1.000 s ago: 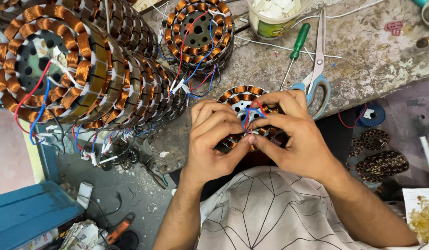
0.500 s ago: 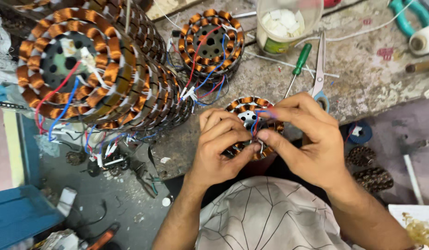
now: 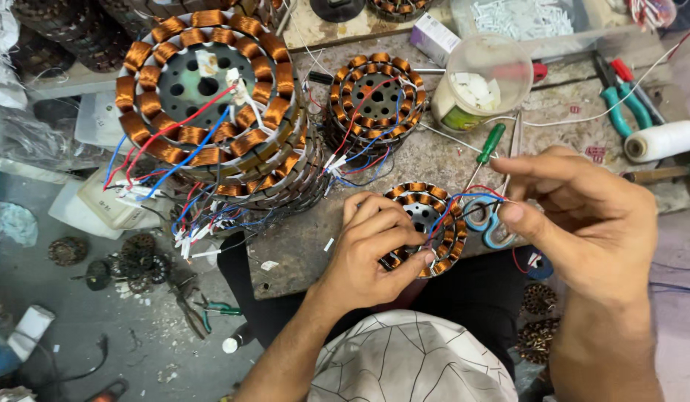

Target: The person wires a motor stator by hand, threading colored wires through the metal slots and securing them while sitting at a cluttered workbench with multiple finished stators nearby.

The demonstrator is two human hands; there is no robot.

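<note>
Our hands at a copper-wound stator (image 3: 427, 227) on the worktop (image 3: 300, 246).
Left hand (image 3: 367, 253) clamps its rim; right hand (image 3: 583, 216) pinches its lead wires (image 3: 471, 198).

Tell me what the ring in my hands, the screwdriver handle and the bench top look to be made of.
The wound ring: shiny orange coils, likely enamelled copper wire, on a grey metal-looking core. The screwdriver handle: glossy, translucent green, probably plastic. The bench top: mottled grey, rough and chipped at its edge, perhaps stone or cement; the look leaves that open.

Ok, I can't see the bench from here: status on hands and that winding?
Left hand gripping copper-wound stator at bench edge. Right hand pinching its red, blue and black leads, pulled taut. Scissors lie beside it, screwdriver just behind.
</note>
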